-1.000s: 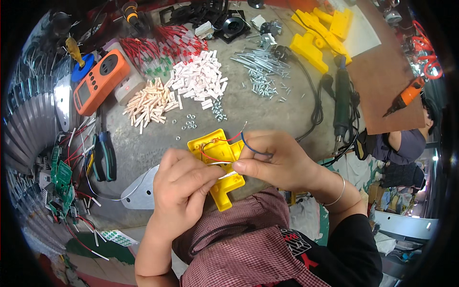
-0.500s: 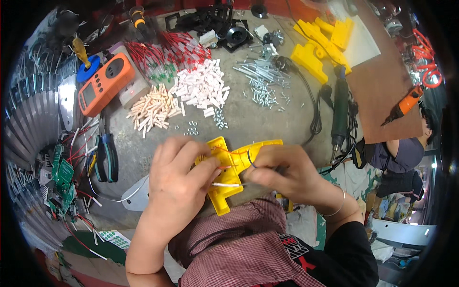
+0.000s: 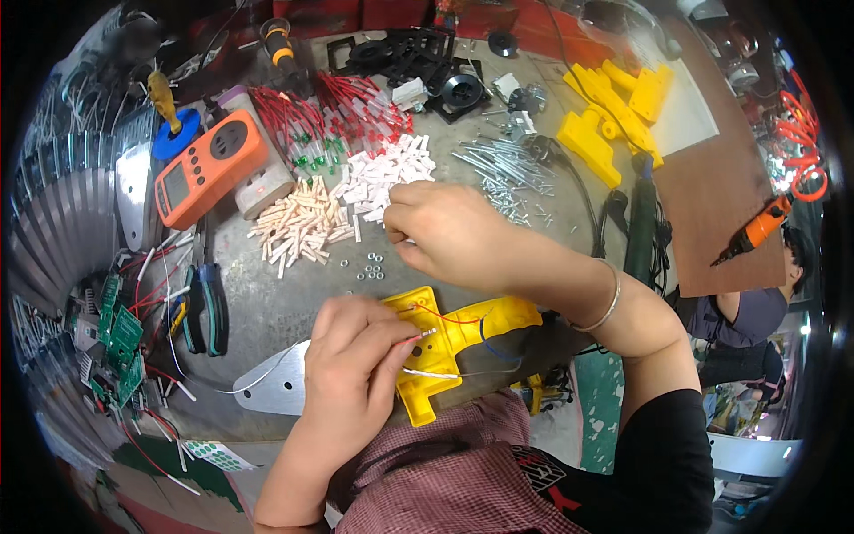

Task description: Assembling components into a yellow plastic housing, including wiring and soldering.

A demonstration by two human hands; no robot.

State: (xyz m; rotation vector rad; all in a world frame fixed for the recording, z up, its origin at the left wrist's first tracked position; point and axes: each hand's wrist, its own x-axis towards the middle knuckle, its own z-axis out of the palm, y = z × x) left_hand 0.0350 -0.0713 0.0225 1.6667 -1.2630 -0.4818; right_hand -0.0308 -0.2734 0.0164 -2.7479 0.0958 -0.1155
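Observation:
A yellow plastic housing half (image 3: 416,402) lies at the table's near edge, with a red wire (image 3: 445,316), a blue wire (image 3: 483,333) and a white-sleeved wire (image 3: 433,375) in and across it. My left hand (image 3: 351,356) is closed at the housing's left side, pinching a thin red lead (image 3: 411,339) whose pale tip points right over the housing. My right hand (image 3: 445,227) is above the near edge of a pile of white tubes (image 3: 382,169), its fingers curled together. Whatever sits between those fingertips, if anything, is hidden.
Beige tubes (image 3: 298,222), small nuts (image 3: 374,267) and screws (image 3: 507,169) lie beyond the housing. Pliers (image 3: 212,307) and an orange meter (image 3: 209,169) stand left. On the right are yellow housings (image 3: 592,147), a green-handled tool (image 3: 639,222) and an orange driver (image 3: 765,222).
My right hand has left the wires at the housing's right side and moved up and left to the white tubes. My left hand stays at the housing. The view has shifted slightly.

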